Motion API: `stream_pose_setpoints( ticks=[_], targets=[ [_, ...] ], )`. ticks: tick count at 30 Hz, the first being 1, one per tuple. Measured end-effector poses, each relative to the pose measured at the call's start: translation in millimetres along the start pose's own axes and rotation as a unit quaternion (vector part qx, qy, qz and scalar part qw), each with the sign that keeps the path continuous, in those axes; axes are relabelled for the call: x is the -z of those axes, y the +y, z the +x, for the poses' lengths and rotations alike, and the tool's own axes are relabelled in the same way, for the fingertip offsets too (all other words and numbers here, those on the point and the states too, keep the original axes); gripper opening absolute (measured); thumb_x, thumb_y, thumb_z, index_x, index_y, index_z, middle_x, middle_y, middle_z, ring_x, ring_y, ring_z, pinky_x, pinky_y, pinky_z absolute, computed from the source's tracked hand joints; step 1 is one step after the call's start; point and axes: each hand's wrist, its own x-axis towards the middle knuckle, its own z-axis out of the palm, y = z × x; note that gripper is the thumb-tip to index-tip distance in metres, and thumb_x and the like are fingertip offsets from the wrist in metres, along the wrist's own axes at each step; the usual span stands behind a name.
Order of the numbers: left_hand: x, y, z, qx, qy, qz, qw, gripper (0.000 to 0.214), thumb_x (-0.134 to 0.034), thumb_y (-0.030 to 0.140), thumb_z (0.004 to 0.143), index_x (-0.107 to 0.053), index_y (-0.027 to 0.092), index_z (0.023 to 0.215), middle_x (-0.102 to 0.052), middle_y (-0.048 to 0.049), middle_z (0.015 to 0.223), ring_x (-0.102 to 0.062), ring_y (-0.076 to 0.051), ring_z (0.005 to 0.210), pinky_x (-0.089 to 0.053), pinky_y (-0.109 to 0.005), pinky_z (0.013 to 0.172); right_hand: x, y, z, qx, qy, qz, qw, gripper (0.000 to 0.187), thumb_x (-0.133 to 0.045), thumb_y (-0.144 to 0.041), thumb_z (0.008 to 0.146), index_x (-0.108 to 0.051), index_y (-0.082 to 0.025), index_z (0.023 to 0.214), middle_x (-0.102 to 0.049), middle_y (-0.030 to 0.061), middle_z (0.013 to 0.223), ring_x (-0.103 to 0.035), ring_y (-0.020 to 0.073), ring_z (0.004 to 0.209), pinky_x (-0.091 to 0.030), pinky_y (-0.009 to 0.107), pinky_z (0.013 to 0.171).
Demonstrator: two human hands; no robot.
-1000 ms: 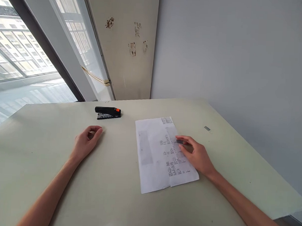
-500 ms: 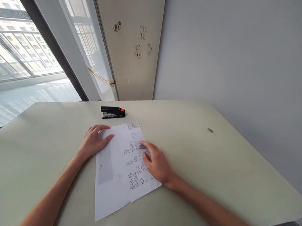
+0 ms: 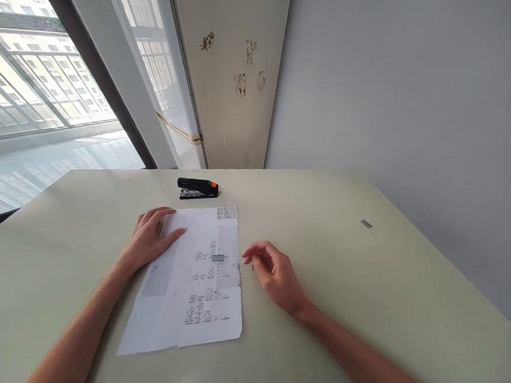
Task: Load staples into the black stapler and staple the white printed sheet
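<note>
Printed sheets of paper (image 3: 196,290) lie on the table in front of me, apparently one overlapping another. A small grey staple strip (image 3: 217,258) rests on the upper sheet, across the print. My left hand (image 3: 152,235) is spread over the sheets' upper left edge, thumb on the paper and fingers apart. Just past the right edge, my right hand (image 3: 274,274) hovers over or rests on the table, which I cannot tell. Its fingers are loosely curled, with a gap to the thumb and nothing visible in them. Beyond the paper sits a black stapler (image 3: 197,189) with an orange mark.
Another grey staple strip (image 3: 366,224) lies on the pale table (image 3: 313,216) toward the right. A grey wall (image 3: 390,96) borders the right side. At the back stand a stained cream panel (image 3: 237,117) and a window (image 3: 44,75).
My right hand has let go of the staple strip, which now lies on the paper, and moved right off the sheet. The paper has turned, its lower end swinging left. The view has shifted slightly.
</note>
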Motion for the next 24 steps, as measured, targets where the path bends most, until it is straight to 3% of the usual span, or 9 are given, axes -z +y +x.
stream_pose_setpoints(
  ticks=[4,7,14,19,24],
  targets=[
    [1.0,-4.6,1.8,0.06,0.042,0.019,0.997,0.057,-0.058,0.064,0.089,-0.062,0.024,0.129,-0.061,-0.0126,0.143,-0.051,-0.037,0.137,-0.037,-0.054,0.118,-0.8,-0.6,-0.6,-0.019,-0.016,0.007,1.0,0.014,-0.052,-0.024,0.099,-0.066,-0.023,0.098,-0.075,0.0055,0.099,-0.071,0.0185,0.087,-0.055,0.031,0.071],
    [1.6,-5.3,3.1,0.087,0.041,0.021,0.995,0.059,-0.055,0.062,0.09,-0.06,0.022,0.132,-0.063,-0.0137,0.142,-0.052,-0.038,0.137,-0.037,-0.055,0.118,-1.4,-1.3,-0.7,-0.028,-0.023,0.008,0.999,0.013,-0.053,-0.023,0.098,-0.065,-0.023,0.096,-0.074,0.0053,0.098,-0.07,0.0182,0.085,-0.054,0.031,0.07],
    [-1.4,-8.1,2.2,0.041,0.001,0.039,0.998,0.067,-0.051,0.063,0.092,-0.053,0.021,0.144,-0.05,-0.0137,0.16,-0.039,-0.036,0.151,-0.028,-0.056,0.125,-1.2,-1.9,0.3,-0.039,-0.036,-0.004,0.999,0.013,-0.053,-0.021,0.097,-0.066,-0.023,0.095,-0.071,0.0033,0.088,-0.067,0.017,0.079,-0.054,0.03,0.068],
    [-11.4,-8.8,-0.5,0.042,-0.02,0.078,0.996,0.064,-0.036,0.058,0.1,-0.048,0.021,0.151,-0.039,-0.0139,0.168,-0.027,-0.032,0.159,-0.022,-0.056,0.128,-1.1,-0.6,-0.6,-0.04,-0.047,-0.019,0.998,0.014,-0.053,-0.023,0.098,-0.067,-0.023,0.096,-0.073,0.0035,0.09,-0.066,0.0169,0.078,-0.053,0.029,0.065],
    [-18.2,-4.3,-2.6,0.056,-0.006,0.083,0.995,0.062,-0.034,0.055,0.101,-0.049,0.021,0.151,-0.037,-0.0143,0.169,-0.025,-0.032,0.16,-0.021,-0.057,0.128,-1.2,-1.7,-0.4,-0.04,-0.055,-0.035,0.997,0.016,-0.051,-0.025,0.099,-0.067,-0.024,0.095,-0.072,0.0028,0.088,-0.063,0.0161,0.073,-0.049,0.028,0.061]
  ],
)
